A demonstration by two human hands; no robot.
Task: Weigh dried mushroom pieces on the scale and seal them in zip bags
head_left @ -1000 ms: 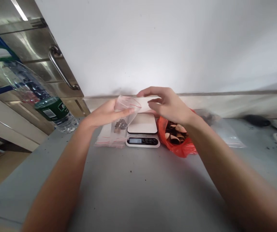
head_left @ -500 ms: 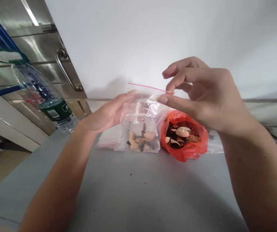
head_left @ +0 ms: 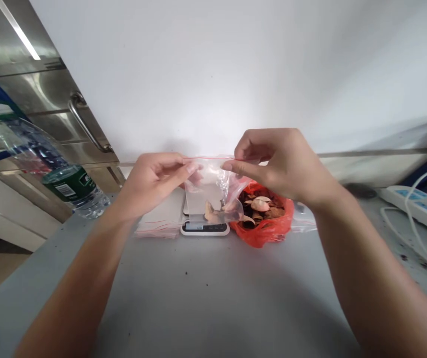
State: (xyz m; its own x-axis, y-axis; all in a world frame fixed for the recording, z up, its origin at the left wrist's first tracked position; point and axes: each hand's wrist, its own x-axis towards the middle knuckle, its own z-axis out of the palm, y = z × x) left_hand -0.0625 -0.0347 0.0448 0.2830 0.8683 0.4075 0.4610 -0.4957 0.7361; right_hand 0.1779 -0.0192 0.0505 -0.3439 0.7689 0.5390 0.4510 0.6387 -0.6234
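A small clear zip bag [head_left: 213, 191] with a red seal line hangs in the air between both hands, with a few pale and brown dried pieces in its bottom. My left hand [head_left: 153, 181] pinches the left end of the seal. My right hand [head_left: 278, 161] pinches the right end. Behind and below the bag sits a white digital scale [head_left: 204, 226]. An open red plastic bag [head_left: 269, 223] of dried pieces lies just right of the scale.
A stack of empty zip bags [head_left: 159, 226] lies left of the scale. A plastic water bottle [head_left: 62, 176] stands at the left by a steel cabinet [head_left: 49, 99]. A power strip [head_left: 418, 199] with white cables lies at the right. The grey table [head_left: 213, 298] is speckled with crumbs.
The bag rose from the table into the air over the scale. My right hand came down and closed on the seal's right end; my left hand closed on the left end.
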